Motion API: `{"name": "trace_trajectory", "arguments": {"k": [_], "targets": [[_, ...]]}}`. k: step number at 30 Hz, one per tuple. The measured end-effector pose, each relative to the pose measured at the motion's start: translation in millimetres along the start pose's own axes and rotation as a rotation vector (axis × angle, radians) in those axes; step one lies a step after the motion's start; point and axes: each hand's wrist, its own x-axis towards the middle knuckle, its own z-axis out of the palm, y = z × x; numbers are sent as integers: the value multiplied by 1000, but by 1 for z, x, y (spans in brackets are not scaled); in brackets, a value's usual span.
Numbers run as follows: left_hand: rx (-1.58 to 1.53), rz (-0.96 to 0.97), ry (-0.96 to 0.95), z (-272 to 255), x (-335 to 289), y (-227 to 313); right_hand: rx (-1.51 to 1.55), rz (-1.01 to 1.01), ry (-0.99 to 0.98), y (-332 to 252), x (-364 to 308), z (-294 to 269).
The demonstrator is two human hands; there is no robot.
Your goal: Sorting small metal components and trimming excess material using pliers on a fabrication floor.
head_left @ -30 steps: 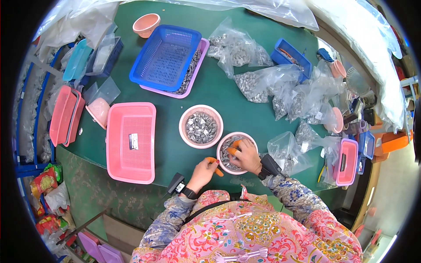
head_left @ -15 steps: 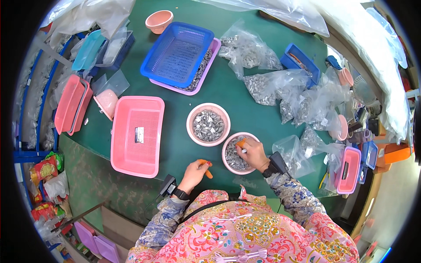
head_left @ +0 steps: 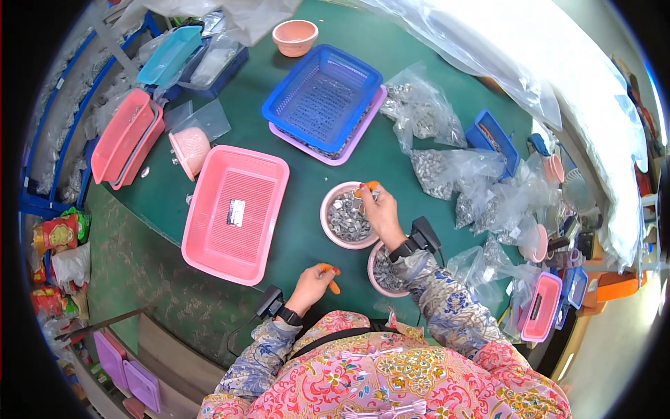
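Note:
My right hand [head_left: 381,215] reaches over the far pink bowl [head_left: 326,227], which holds small silvery metal parts [head_left: 347,218]. Its fingers, with orange covers on some tips, are pinched together at the bowl's far side; what lies between them is too small to make out. Below that forearm, a second pink bowl [head_left: 375,279] of similar metal pieces is partly covered by my wrist and sleeve. Near the table's front edge, left of this bowl, my left hand [head_left: 313,290] hovers with thumb and orange-covered fingers drawn together. Any object in that pinch is hidden.
Left of the bowls lies a pink basket [head_left: 278,202]. Behind them a blue basket [head_left: 274,105] rests on a purple tray [head_left: 343,160] with metal parts. Clear bags of parts [head_left: 431,174] line the right side. Several bins stand at the left edge, including a pink one [head_left: 120,143].
My right hand has gone from the nearer bowl to the farther one. My left hand stays by the front edge, still pinched. The whole view has shifted and turned slightly.

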Motion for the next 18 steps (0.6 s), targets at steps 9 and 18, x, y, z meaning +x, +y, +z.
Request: {"name": "trace_trajectory", "arguments": {"k": [9, 18], "targets": [[-49, -17, 56, -21, 3, -15, -270, -167, -204, -11, -16, -35], [-34, -1, -104, -11, 9, 22, -673, -214, -194, -3, -117, -128]]}}
